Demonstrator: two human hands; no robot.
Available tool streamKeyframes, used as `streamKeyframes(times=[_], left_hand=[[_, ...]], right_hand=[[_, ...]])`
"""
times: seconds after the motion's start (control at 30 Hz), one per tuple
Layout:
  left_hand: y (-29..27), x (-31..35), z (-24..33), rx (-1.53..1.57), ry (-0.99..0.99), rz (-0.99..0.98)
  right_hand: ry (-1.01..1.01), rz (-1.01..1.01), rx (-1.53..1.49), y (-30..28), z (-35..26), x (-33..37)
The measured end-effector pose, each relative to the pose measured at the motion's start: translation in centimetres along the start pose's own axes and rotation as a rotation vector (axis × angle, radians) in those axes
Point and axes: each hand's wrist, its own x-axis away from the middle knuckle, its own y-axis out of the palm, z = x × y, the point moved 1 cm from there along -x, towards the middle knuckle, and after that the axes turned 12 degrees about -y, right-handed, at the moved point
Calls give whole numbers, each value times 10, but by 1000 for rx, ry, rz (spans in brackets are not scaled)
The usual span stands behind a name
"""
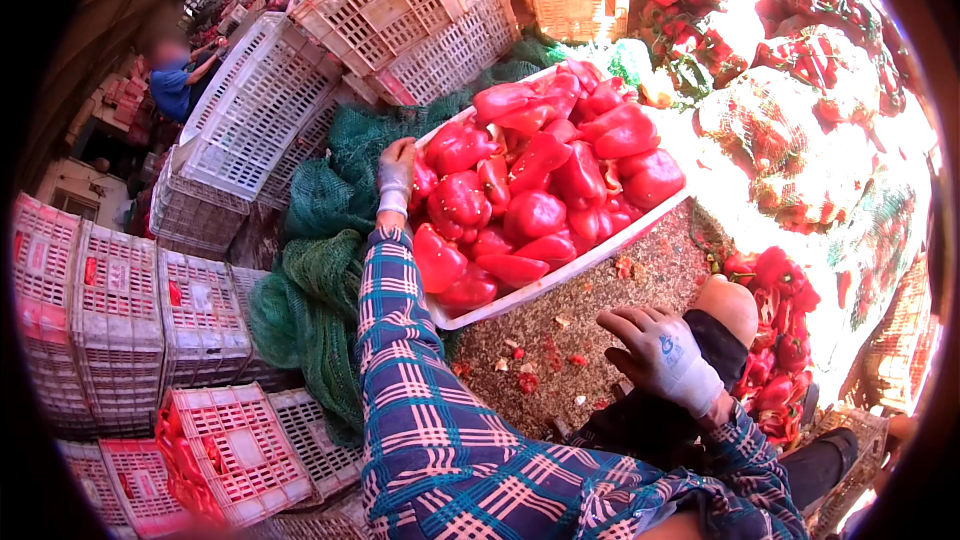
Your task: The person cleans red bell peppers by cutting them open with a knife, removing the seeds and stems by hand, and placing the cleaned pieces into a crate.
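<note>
A white plastic crate (560,275) heaped with red bell peppers (535,215) sits on the ground in front of me. My left hand (395,175), in a pale work glove, is at the crate's left rim with its fingers curled over the edge. Near my bent knee, my right hand (665,352), in a white glove with darkened fingers, hovers over the ground. Its fingers are apart and hold nothing that I can see. Some peppers have cut tops. Beside my right leg lies a pile of red peppers (775,340).
Green netting (325,290) lies bunched left of the crate. Stacked plastic crates (115,310) stand at the left, others (380,10) at the far side. Net sacks of peppers (790,130) fill the right. Pepper scraps (527,380) litter the ground. Another person (175,75) works far left.
</note>
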Motion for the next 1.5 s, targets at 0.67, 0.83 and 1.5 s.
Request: streamKeyframes(times=[0.67, 0.83, 1.5], left_hand=[[3, 32, -25, 623, -227, 50], [-13, 32, 5, -360, 290, 252], [-16, -25, -38, -653, 235, -219]], right_hand=[[-54, -272, -18, 49, 9, -53], [-80, -249, 3, 46, 17, -50], [-133, 459, -57, 10, 34, -15]])
